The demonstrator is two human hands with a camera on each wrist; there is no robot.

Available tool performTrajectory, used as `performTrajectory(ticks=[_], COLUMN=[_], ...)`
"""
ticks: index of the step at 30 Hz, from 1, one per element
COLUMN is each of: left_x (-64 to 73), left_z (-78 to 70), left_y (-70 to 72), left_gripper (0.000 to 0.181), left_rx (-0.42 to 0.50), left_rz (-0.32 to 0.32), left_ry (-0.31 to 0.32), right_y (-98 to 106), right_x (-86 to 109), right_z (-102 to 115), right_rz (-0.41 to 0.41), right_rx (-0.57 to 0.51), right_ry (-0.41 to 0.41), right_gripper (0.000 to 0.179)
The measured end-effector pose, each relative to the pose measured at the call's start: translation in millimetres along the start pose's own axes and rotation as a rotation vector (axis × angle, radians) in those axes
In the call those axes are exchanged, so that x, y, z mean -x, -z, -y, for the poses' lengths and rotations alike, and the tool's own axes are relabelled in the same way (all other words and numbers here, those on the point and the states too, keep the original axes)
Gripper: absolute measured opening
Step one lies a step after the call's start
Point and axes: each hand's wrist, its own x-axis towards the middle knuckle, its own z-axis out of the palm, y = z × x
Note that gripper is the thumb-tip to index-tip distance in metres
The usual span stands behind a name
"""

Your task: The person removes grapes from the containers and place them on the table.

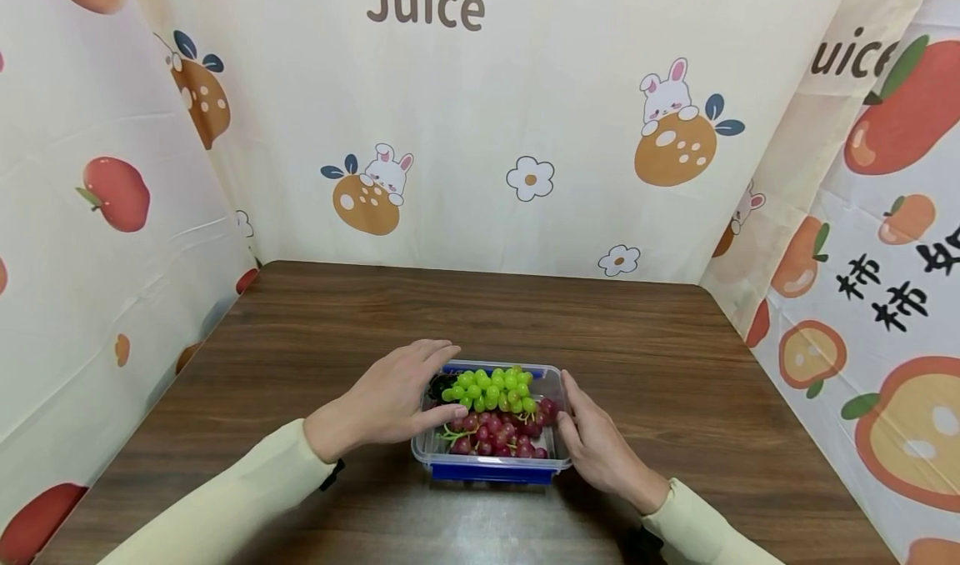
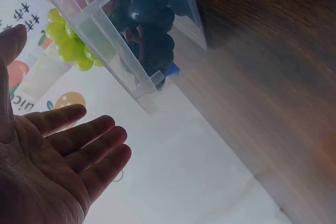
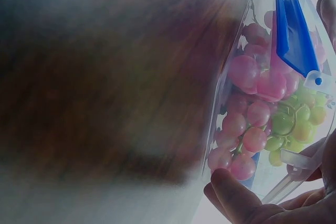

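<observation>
A clear plastic food container (image 1: 495, 462) with blue clips stands on the table. Inside lie a green grape bunch (image 1: 491, 388), a red grape bunch (image 1: 495, 433) and, at the back left, a dark grape bunch (image 1: 441, 386), plainer in the left wrist view. My left hand (image 1: 397, 392) hovers over the container's left side, its fingers extended; in the left wrist view the palm (image 2: 47, 171) holds nothing and is apart from the wall. Along the right wall rests my right hand (image 1: 600, 436), with fingers against the side. In the right wrist view a fingertip (image 3: 223, 182) touches the wall low down.
The brown wooden table (image 1: 360, 307) extends around the container. A printed cloth (image 1: 465, 98) hangs behind it, with more cloth at the left and right sides. A blue clip (image 3: 294, 35) stands out from the container's near side.
</observation>
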Motion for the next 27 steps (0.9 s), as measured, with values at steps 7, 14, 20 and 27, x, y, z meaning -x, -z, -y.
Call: performTrajectory(ticks=[7, 14, 20, 27], left_x=[-6.8, -13.5, -21.5, -30.9], left_z=[-2.7, -6.3, -10.1, -14.2], left_y=[-1.9, -1.0, -1.1, -1.3], left_gripper=[0.081, 0.077, 0.076, 0.076], left_rx=[0.053, 0.039, 0.021, -0.006], left_rz=[0.024, 0.036, 0.044, 0.081], left_ry=[-0.045, -0.093, -0.120, -0.124], right_y=[0, 0, -1, -1], right_x=[-0.1, -0.1, -0.2, -0.5], right_z=[0, 0, -1, -1], right_rz=[-0.002, 0.004, 0.001, 0.001], right_rx=[0.009, 0.003, -0.001, -0.001], right_ry=[0.007, 0.000, -0.004, -0.007], right_gripper=[0.063, 0.063, 0.064, 0.064])
